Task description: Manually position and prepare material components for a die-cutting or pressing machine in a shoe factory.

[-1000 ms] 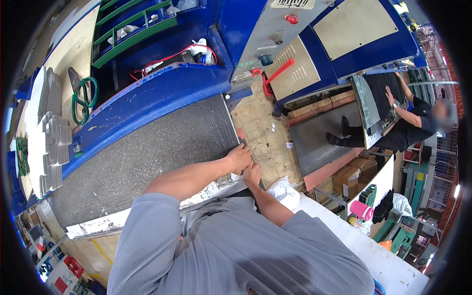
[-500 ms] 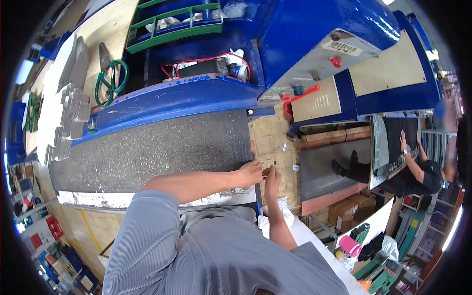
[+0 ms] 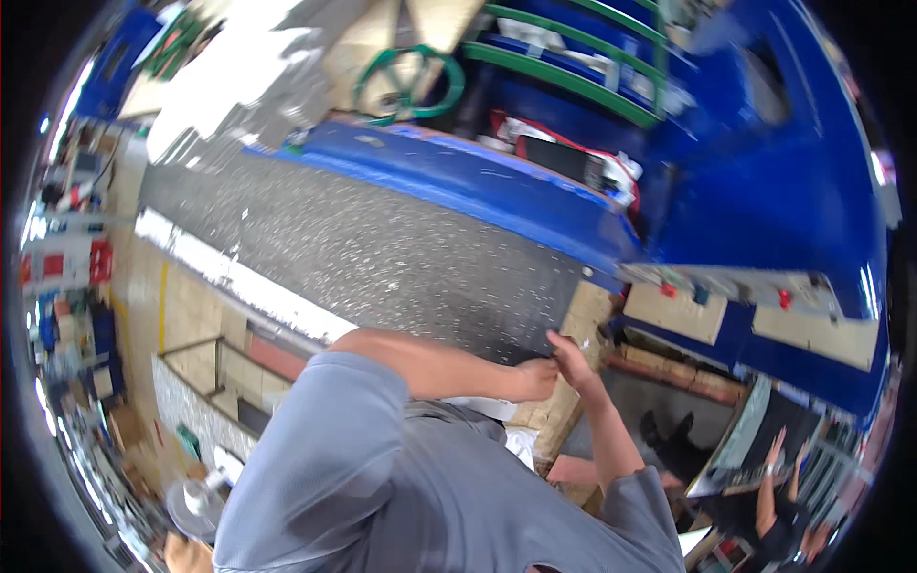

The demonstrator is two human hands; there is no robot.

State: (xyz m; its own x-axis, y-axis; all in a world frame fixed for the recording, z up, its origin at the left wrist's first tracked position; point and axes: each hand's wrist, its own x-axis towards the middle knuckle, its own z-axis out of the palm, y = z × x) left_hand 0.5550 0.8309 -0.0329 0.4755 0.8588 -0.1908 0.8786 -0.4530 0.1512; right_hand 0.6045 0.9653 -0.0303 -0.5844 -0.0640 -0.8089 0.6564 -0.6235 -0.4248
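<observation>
A large blue machine (image 3: 764, 191) fills the upper right. Across the middle lies a long dark speckled sheet (image 3: 382, 248), its long axis running from upper left down to lower right, where its near corner ends beside a pale wooden block (image 3: 583, 325). A bright metal edge strip (image 3: 239, 282) borders its lower side, with open floor below. At that corner the left hand (image 3: 535, 379) is curled closed and the right hand (image 3: 571, 358) pinches the sheet's edge, the two hands touching. A green hose coil (image 3: 406, 86) lies beyond.
</observation>
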